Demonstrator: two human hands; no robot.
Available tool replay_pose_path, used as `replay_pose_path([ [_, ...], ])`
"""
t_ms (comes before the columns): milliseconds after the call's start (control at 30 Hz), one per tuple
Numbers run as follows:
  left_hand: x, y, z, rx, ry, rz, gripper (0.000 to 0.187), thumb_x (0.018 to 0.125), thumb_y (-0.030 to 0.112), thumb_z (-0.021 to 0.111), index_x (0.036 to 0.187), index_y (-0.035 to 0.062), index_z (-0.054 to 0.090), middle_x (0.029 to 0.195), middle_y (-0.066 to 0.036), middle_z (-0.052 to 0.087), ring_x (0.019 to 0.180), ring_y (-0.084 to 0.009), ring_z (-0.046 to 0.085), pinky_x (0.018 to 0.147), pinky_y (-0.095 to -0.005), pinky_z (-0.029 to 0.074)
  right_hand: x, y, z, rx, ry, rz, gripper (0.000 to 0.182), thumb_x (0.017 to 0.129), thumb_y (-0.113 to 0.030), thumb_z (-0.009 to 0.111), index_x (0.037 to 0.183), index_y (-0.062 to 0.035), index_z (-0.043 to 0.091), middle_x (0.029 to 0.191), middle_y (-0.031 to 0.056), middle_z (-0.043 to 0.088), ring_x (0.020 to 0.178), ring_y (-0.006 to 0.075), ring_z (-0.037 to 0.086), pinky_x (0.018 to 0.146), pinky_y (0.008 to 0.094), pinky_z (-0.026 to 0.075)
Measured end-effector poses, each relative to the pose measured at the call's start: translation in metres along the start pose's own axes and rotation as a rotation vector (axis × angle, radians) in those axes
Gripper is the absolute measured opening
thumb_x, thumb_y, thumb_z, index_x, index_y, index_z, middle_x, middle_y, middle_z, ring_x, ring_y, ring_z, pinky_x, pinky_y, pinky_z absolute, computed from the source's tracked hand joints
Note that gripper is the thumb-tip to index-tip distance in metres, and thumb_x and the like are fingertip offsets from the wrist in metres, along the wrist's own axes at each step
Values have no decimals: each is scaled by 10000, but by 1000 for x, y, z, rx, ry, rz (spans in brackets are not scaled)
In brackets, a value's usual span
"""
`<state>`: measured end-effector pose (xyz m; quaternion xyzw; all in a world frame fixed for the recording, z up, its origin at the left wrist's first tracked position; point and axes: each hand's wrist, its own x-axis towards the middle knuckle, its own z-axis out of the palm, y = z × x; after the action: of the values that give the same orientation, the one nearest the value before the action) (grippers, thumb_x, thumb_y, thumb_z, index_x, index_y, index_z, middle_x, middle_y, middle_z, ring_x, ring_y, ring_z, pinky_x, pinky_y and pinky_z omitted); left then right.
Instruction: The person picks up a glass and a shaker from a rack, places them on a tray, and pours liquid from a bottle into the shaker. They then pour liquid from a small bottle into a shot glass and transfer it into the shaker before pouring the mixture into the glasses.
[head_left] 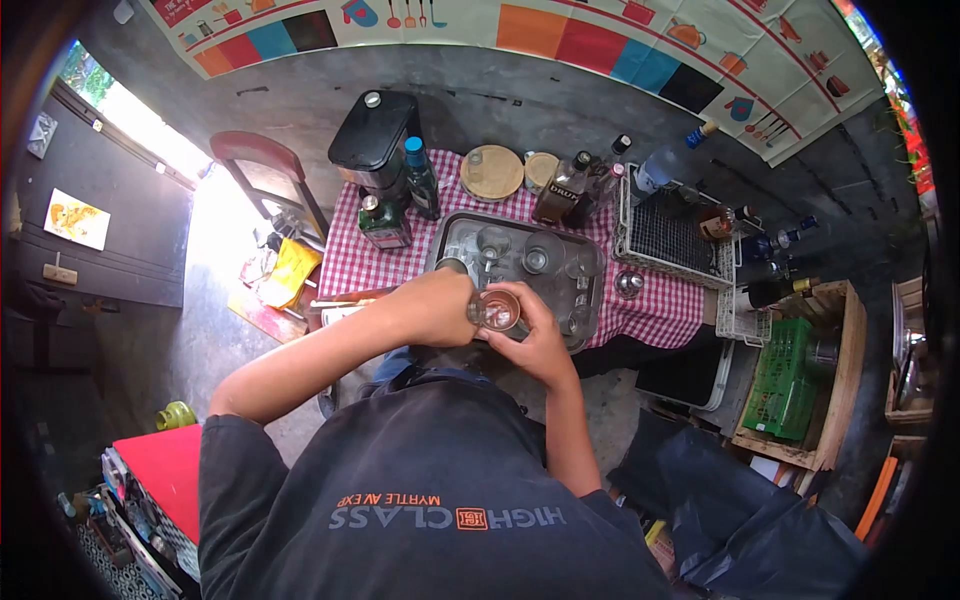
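Over the near edge of a metal tray (pixel 450 228), my right hand (pixel 537 345) curls around a round cup (pixel 500 311) with a copper-coloured rim, its mouth facing up at me. My left hand (pixel 437 303) is closed in a fist against the cup's left side. Whatever its fingers hold is hidden, though a small greyish round end (pixel 453 266) shows just beyond the knuckles. On the tray stand several clear glasses, among them a wide glass (pixel 542 254) and a stemmed glass (pixel 493 241).
A red-checked cloth (pixel 345 255) covers the table. Behind the tray are a black coffee maker (pixel 376 140), a blue-capped bottle (pixel 421 178), a round wooden board (pixel 492 173) and dark bottles (pixel 563 188). A wire rack (pixel 675 238) stands right, near a wooden crate (pixel 838 385).
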<state>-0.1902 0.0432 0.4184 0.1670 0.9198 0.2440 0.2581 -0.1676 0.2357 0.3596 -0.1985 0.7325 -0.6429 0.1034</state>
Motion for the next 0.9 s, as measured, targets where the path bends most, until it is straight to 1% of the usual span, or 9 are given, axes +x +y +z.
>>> replay_pose_path([
  [100,-6,-35,1,-155,168,113,214,727,171,672,793,-32,678,747,-262,640,778,-403,657,693,-440,504,8,-2,14,-32,29,3,498,734,-121,792,1170,-34,568,1061,84,621,1008,189,612,888,323,473],
  [200,-15,-65,-5,-364,337,57,184,762,151,686,745,-28,650,651,-203,621,652,-315,652,615,-386,467,15,2,29,-62,57,36,490,735,-130,793,1162,-34,572,1060,91,628,1011,189,614,887,323,475],
  [300,-16,-123,1,-545,431,14,193,792,154,673,709,-15,631,555,-119,566,557,-183,585,565,-354,439,21,23,40,-39,101,83,468,744,-144,789,1145,-28,577,1045,99,643,975,194,635,865,322,490],
  [333,-16,-137,5,-624,529,31,256,822,154,684,648,-2,579,522,-36,503,517,-92,454,521,-300,374,23,29,45,-72,130,74,460,744,-145,790,1134,-25,577,1042,99,643,970,194,638,860,320,492],
  [433,-15,-174,12,-944,606,-95,268,832,165,693,635,19,585,517,-5,507,502,-85,449,515,-285,360,31,41,58,-153,176,74,437,742,-152,791,1100,-16,579,1015,105,640,955,202,638,844,323,493],
  [567,-10,-206,20,-1079,597,-130,317,860,175,697,615,49,540,545,20,514,509,-56,468,511,-245,349,40,46,76,-291,188,105,440,736,-163,797,1087,-8,581,984,106,624,947,227,627,824,334,490],
  [700,0,-228,33,-1089,672,-30,345,857,174,705,601,51,510,519,-4,530,467,-68,492,465,-250,359,47,64,91,-377,222,117,456,733,-155,801,1105,-6,582,999,105,606,959,238,619,818,338,492],
  [800,3,-236,41,-966,719,11,347,865,171,699,609,51,497,516,-4,526,471,-69,496,472,-253,370,51,84,95,-375,238,165,471,736,-136,798,1137,-12,584,1028,98,599,959,233,618,816,335,500],
  [900,7,-243,47,-966,734,38,342,873,178,692,621,52,499,519,-2,527,472,-65,492,473,-253,372,55,93,98,-369,256,223,488,740,-123,793,1167,-19,582,1052,91,598,962,225,619,814,324,510],
])
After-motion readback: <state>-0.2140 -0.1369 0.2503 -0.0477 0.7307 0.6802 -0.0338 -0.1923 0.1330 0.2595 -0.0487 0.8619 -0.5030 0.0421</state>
